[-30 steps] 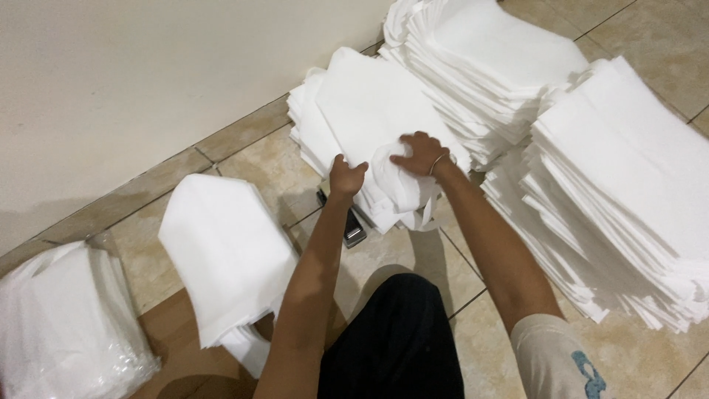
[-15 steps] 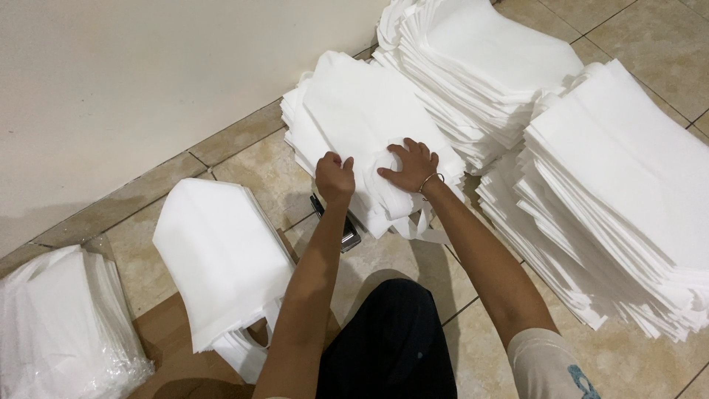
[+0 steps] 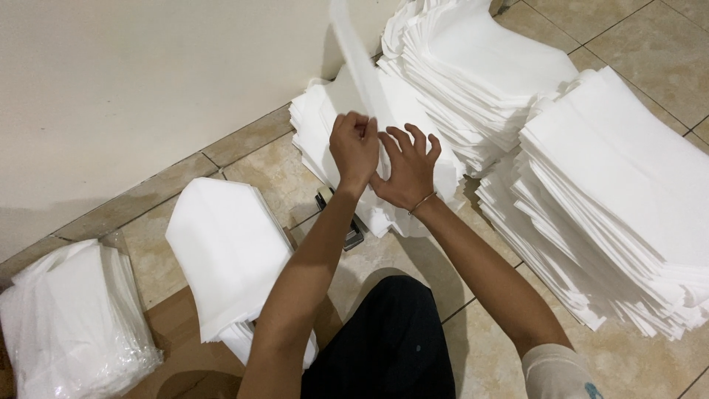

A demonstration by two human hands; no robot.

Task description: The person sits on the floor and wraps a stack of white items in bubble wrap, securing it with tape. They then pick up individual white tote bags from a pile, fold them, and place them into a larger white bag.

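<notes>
white fabric sheets lie stacked all over the tiled floor (image 3: 620, 44).
left to right: a bagged bundle (image 3: 70, 325), a small pile (image 3: 225, 251), then the left hand (image 3: 354, 146) pinching one sheet (image 3: 354, 52) up off the middle stack (image 3: 332, 111), the right hand (image 3: 408, 166) spread open beside it, holding nothing; a loose pinch could drop it or drag a second sheet up.

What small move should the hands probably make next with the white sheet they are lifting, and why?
Probably carry the lifted sheet leftward toward the smaller pile. The left hand pinches the sheet, raised and blurred above the middle stack, while the right hand spreads open beside it. The sheet looks free of the stack, so moving it seems the natural step.
</notes>
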